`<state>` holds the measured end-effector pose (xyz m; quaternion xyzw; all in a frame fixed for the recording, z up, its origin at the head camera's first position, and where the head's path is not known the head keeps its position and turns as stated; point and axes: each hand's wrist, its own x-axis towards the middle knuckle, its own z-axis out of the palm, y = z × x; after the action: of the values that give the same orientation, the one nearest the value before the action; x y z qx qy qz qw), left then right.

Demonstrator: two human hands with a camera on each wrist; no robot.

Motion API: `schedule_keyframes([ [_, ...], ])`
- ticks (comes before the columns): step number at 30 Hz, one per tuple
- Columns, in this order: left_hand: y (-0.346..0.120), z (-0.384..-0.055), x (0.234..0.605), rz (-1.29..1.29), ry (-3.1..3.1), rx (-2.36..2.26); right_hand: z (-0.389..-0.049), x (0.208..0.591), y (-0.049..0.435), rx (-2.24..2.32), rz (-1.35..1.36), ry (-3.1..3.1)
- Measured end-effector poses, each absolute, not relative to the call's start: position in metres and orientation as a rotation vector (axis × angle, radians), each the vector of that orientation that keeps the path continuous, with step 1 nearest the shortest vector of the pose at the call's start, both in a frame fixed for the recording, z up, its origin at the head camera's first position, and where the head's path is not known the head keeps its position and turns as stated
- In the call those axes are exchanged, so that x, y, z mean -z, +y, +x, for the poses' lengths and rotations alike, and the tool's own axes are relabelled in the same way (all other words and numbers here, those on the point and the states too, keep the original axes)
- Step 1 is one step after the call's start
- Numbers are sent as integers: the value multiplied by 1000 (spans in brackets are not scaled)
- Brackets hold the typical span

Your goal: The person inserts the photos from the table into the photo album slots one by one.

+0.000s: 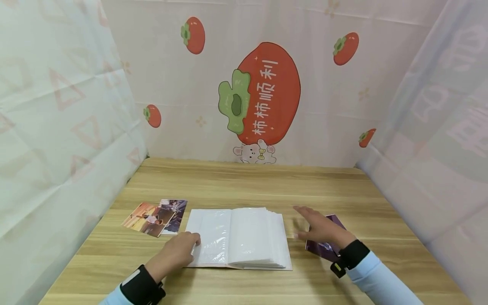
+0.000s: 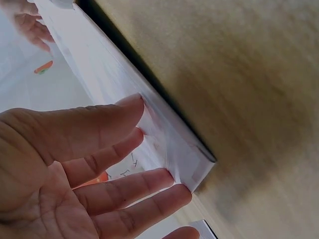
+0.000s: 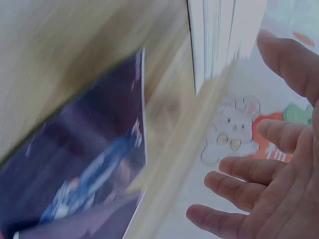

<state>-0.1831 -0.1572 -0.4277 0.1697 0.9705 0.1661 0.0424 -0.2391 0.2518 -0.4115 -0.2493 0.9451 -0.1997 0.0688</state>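
Note:
An open photo album with white pages and clear plastic sleeves lies flat on the table. My left hand is at the left edge of its left page. In the left wrist view, its thumb and fingertips rest on the glossy sleeve, extended and only slightly bent. My right hand hovers to the right of the album with fingers spread and nothing in them. Beneath that hand are dark purple photos, partly hidden by it; the right wrist view shows two overlapping photos.
Left of the album, an orange-toned photo overlaps a darker photo. The wooden table meets a printed cloth backdrop at the back, and cloth walls rise on both sides.

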Motion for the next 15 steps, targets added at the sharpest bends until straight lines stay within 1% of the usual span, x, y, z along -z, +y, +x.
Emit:
schedule_keyframes([
  [5,-157,-183,427,518,2969,-512,-236,408,273,585,-615,2869],
  [15,-156,-185,428,516,2970,-510,-227,406,315,433,-205,2856],
])
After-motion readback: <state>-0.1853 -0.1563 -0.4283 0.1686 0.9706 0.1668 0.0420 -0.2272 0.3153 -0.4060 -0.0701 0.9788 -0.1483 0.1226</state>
